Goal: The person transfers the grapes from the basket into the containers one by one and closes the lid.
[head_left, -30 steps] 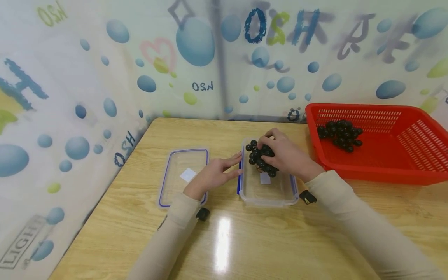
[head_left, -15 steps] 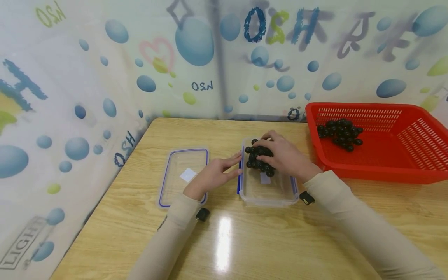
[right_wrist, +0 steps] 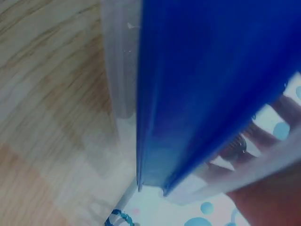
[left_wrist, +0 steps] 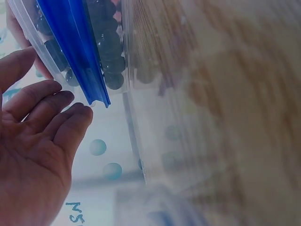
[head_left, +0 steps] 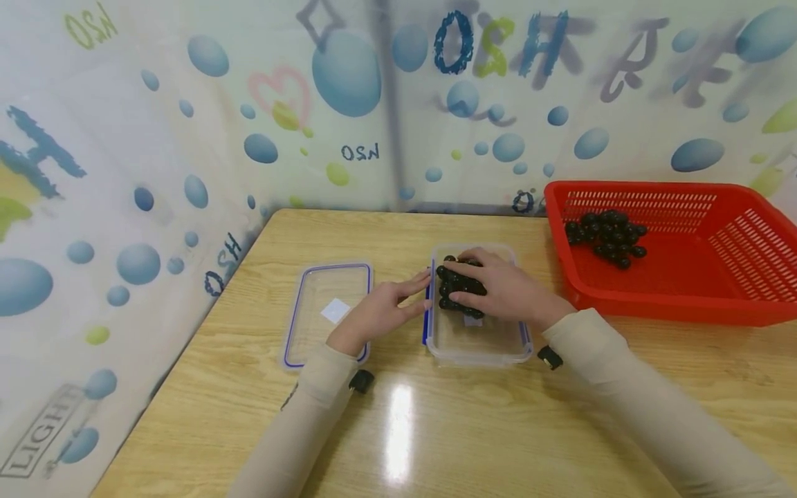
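In the head view my right hand (head_left: 506, 287) rests on a bunch of black grapes (head_left: 459, 287) inside a clear plastic food container (head_left: 482, 349). Its fingers and thumb lie spread over the top of the bunch. Through the container's wall, the right wrist view shows fingers against grapes (right_wrist: 235, 149), beside a blue clasp (right_wrist: 188, 94). My left hand (head_left: 382, 310) reaches the container's left side, fingers extended and fingertips at the edge. The left wrist view shows that left hand (left_wrist: 42, 136) close to a blue clasp (left_wrist: 77, 52); whether it touches there is unclear.
A clear lid with a blue seal (head_left: 303, 297) lies on the wooden table (head_left: 461, 429), left of the container. At the right stands a red plastic basket (head_left: 660, 308) holding another bunch of black grapes (head_left: 607, 236). A patterned cloth wall (head_left: 429, 152) borders the table.
My right hand has gone from gripping the grapes with bent fingers to lying flatter over them, slightly lower. The bunch has settled in the container. My left hand has stayed still.
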{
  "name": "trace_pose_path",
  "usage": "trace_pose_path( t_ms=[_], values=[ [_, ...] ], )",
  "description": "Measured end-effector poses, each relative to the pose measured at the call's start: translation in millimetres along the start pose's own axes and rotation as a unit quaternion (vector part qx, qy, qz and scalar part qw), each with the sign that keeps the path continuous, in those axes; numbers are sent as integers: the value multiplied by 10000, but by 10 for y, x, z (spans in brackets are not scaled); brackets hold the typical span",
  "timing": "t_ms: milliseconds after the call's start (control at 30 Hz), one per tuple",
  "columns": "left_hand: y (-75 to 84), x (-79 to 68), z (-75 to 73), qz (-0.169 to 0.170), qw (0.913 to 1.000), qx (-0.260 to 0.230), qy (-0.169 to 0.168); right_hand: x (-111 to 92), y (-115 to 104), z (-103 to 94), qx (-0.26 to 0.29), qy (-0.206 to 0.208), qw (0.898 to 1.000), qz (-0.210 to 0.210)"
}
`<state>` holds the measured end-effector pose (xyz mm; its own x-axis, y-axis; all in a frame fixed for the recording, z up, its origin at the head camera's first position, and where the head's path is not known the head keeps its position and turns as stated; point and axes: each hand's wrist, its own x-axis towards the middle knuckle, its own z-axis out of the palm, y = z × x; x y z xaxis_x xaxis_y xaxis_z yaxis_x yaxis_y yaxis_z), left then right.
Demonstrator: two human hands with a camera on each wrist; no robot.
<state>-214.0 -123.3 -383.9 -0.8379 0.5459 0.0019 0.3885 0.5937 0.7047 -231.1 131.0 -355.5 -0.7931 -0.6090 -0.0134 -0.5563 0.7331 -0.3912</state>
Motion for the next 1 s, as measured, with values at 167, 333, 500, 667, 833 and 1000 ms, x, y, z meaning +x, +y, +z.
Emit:
trace_pose_path(
  t_ms=[167,333,500,667,833,1000],
  values=[
    [18,35,-40,141,9998,89,79,-39,55,-59,393,-422,9983,-103],
    [12,33,-42,139,9998,108,50,-42,106,-40,336,-420,9981,-301],
    [0,20,-24,163,9998,96,64,-31,99,45,-253,-297,9990,-225],
    [3,6,-1,169,9998,-48,115,-28,88,114,-768,-194,9966,-218],
    [15,-15,19,36,9996,-279,69,-35,96,163,-1004,-102,9942,-372],
    [30,-6,35,-26,9994,-338,23,-63,99,198,-1038,-21,9939,-372]
  ],
)
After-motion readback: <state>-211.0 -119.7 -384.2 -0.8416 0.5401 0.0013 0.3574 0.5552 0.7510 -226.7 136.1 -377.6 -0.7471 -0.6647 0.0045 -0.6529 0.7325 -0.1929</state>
